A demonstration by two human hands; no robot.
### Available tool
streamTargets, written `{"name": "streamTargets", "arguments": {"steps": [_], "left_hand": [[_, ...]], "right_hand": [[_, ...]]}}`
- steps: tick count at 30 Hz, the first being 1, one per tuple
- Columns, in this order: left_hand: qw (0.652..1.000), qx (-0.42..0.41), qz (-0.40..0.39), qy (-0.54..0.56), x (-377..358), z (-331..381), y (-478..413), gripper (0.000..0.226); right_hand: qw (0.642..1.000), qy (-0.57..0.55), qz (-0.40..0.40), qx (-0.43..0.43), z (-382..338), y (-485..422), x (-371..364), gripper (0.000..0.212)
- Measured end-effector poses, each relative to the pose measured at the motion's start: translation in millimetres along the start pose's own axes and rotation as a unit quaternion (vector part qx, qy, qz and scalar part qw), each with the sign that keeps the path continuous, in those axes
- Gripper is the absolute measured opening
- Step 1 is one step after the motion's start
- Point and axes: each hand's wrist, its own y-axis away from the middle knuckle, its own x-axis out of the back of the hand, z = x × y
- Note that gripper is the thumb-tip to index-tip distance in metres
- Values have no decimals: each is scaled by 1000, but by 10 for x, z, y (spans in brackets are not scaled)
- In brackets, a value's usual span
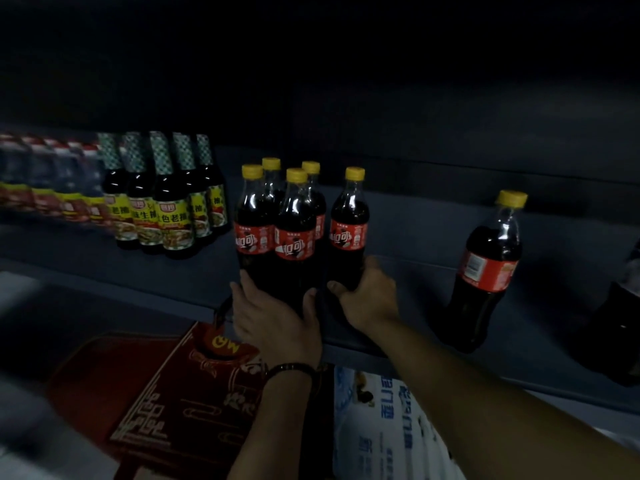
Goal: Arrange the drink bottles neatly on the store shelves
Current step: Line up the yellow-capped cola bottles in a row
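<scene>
Several cola bottles with yellow caps and red labels stand clustered on the dark shelf (415, 237). My left hand (277, 317) wraps the base of the front cola bottle (294, 233) in the cluster. My right hand (370, 292) grips the base of the right-hand cola bottle (349, 223) beside it. Another cola bottle (488, 268) stands alone further right on the shelf, its label turned sideways. A dark wristband sits on my left wrist.
Dark sauce bottles (173, 202) with green-checked necks stand in a group left of the colas, with blurred packaged bottles (45, 192) beyond them. Below the shelf edge lie a red box (156, 403) and a white-blue package (377, 427). A dark bottle (620, 323) shows at the far right.
</scene>
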Motion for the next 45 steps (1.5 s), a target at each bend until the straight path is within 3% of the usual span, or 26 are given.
{"name": "streamTargets", "arguments": {"steps": [17,20,23,25,27,29,32,34,37,40,42,45], "left_hand": [[1000,8,5,21,-18,45,1,113],[997,9,46,62,117,237,60,95],[987,-116,73,83,221,475,170,60],[973,-191,5,128,220,662,306,38],[955,-219,-121,161,201,880,493,26],[935,-187,-234,191,149,1065,675,21],[911,-123,-311,240,43,1235,838,25],[905,-97,-338,240,-25,1305,872,30],[899,-54,-362,239,-107,1394,905,36],[888,-36,-373,267,-168,1499,995,35],[881,-32,-375,286,-185,1558,1057,34],[880,-44,-362,303,-178,1583,1090,32]], "right_hand": [[999,4,-35,29,-15,1,-56,61],[998,2,-50,38,17,167,153,55],[999,-29,11,44,126,520,536,34],[993,-63,80,59,247,784,816,18],[983,-76,155,59,420,934,1045,18],[971,-65,223,57,574,936,1227,26],[961,-79,263,45,642,848,1443,39],[966,-68,247,29,693,796,1523,48],[985,-103,134,-26,835,753,1563,61],[995,-89,14,-39,924,752,1595,43],[998,-62,5,-7,954,746,1635,34],[999,-46,2,26,923,736,1675,37]]}}
